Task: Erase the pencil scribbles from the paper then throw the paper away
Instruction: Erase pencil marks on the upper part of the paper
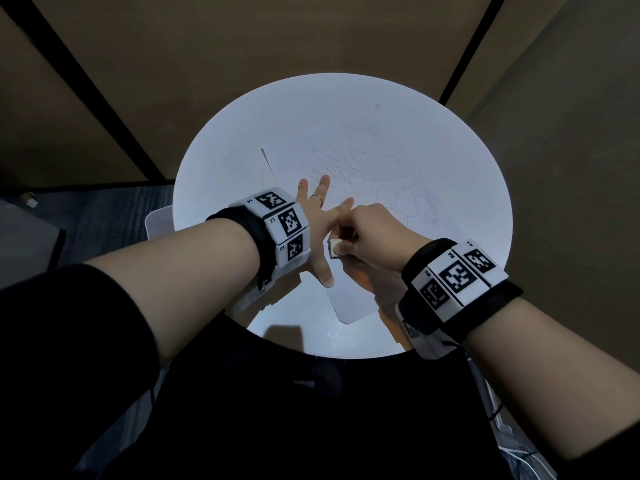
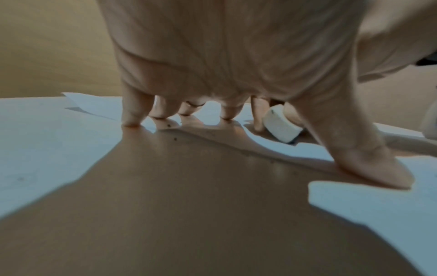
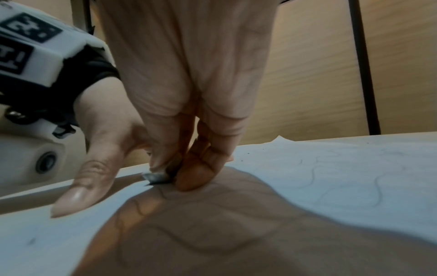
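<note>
A white sheet of paper [image 1: 374, 168] with faint pencil scribbles lies on the round white table [image 1: 221, 161]. My left hand [image 1: 317, 223] lies spread on the paper's left part, fingers straight, tips pressing down [image 2: 227, 115]. My right hand [image 1: 367, 233] pinches a small white eraser [image 1: 334, 249] between thumb and fingers, its lower end on the paper right beside the left thumb. The left wrist view shows the eraser [image 2: 282, 128] tilted, touching the sheet. In the right wrist view the eraser [image 3: 156, 176] is mostly hidden by my fingers, and scribble lines [image 3: 378, 188] run across the paper to the right.
The table stands against brown wall panels with black strips [image 1: 86, 91]. A white object [image 1: 159, 223] sits low at the table's left edge. The paper's near corner [image 1: 349, 313] reaches close to the table's front edge. Cables hang at lower right [image 1: 498, 420].
</note>
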The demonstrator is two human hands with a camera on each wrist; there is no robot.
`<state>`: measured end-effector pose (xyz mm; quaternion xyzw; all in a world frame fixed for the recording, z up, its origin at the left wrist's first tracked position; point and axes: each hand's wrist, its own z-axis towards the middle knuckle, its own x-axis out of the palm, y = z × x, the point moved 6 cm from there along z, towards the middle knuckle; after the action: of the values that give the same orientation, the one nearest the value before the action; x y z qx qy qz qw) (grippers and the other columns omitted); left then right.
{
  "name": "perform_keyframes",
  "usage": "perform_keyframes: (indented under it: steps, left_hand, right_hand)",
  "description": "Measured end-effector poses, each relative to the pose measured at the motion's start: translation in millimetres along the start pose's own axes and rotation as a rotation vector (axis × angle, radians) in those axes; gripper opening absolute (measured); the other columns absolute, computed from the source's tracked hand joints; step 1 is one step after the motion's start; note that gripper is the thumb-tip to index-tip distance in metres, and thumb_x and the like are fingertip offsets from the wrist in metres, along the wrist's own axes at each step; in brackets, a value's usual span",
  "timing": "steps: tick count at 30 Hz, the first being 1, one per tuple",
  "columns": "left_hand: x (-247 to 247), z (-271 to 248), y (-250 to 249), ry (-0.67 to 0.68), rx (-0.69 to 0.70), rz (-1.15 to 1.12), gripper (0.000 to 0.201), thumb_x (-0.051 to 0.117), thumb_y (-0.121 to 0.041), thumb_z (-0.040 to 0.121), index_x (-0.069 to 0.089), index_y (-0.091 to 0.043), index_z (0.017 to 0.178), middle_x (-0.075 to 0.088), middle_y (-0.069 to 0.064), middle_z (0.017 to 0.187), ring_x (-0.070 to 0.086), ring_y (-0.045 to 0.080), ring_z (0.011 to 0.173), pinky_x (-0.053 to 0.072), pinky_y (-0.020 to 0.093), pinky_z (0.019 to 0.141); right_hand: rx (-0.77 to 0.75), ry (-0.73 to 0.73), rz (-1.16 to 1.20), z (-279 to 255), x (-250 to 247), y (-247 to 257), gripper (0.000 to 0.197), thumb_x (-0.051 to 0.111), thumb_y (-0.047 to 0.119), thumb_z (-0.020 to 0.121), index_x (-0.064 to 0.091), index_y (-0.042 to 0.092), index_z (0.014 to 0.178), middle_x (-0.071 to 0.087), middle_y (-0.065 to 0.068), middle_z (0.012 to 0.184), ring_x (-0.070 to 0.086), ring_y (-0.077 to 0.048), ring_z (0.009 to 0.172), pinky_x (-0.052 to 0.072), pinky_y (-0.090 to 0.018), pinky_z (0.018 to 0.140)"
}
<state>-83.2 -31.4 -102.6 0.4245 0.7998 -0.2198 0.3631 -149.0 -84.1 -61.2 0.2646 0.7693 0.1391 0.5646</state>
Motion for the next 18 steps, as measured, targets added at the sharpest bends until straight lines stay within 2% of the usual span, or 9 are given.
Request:
perform_keyframes:
  steps: [3,7,10,15,16,18]
  left_hand:
    - [1,2,-1,-0.001,-0.009,0.002,0.143,0.08,-0.064,0.049,-0.021,-0.035,0.145,-0.035,0.016,0.149,-0.021,0.047,0.137,0.012,0.064,0.11]
    - [2,4,2,-0.013,-0.024,0.036,0.144,0.078,-0.067,0.048,-0.023,-0.034,0.144,-0.035,0.015,0.149,-0.02,0.047,0.138,0.012,0.065,0.109]
    - [5,6,1,-0.011,-0.027,0.045,0.145,0.077,-0.069,0.046,-0.025,-0.034,0.144,-0.036,0.014,0.148,-0.02,0.046,0.138,0.011,0.065,0.11]
    - [6,7,4,-0.018,-0.021,-0.011,0.147,0.081,-0.066,0.043,-0.023,-0.038,0.144,-0.037,0.013,0.148,-0.022,0.046,0.137,0.01,0.066,0.109]
    - [6,7,3,-0.017,-0.021,-0.007,0.147,0.081,-0.066,0.043,-0.023,-0.037,0.144,-0.036,0.013,0.148,-0.022,0.046,0.137,0.01,0.066,0.109]
    - [4,6,2,-0.017,-0.025,0.012,0.146,0.08,-0.066,0.045,-0.023,-0.035,0.144,-0.035,0.014,0.149,-0.021,0.047,0.137,0.01,0.066,0.109]
  right_hand:
    - [-0.01,-0.028,-0.034,-2,2,2,0.013,0.057,0.005,0.088,0.062,0.004,0.1,0.063,-0.007,0.091,0.055,-0.019,0.086,0.035,-0.017,0.06]
    - [-0.001,0.07,0.017,-9,5,-5,0.007,0.063,0.01,0.085,0.066,0.006,0.09,0.062,0.001,0.083,0.053,-0.009,0.077,0.036,-0.006,0.059]
    - [0.016,0.13,0.003,-9,4,-8,0.011,0.065,0.013,0.083,0.068,0.005,0.091,0.065,-0.001,0.084,0.053,-0.009,0.078,0.035,-0.007,0.062]
    - [-0.038,-0.033,-0.045,-3,0,2,0.014,0.057,0.005,0.087,0.064,0.005,0.099,0.067,-0.01,0.096,0.059,-0.02,0.089,0.036,-0.015,0.064]
    - [-0.037,-0.038,-0.034,-4,1,2,0.011,0.058,0.004,0.087,0.064,0.005,0.096,0.067,-0.009,0.094,0.059,-0.019,0.087,0.035,-0.012,0.061]
    - [-0.006,0.016,0.017,-8,4,-4,0.005,0.06,0.005,0.086,0.065,0.004,0.089,0.068,-0.006,0.09,0.056,-0.01,0.075,0.037,-0.005,0.057]
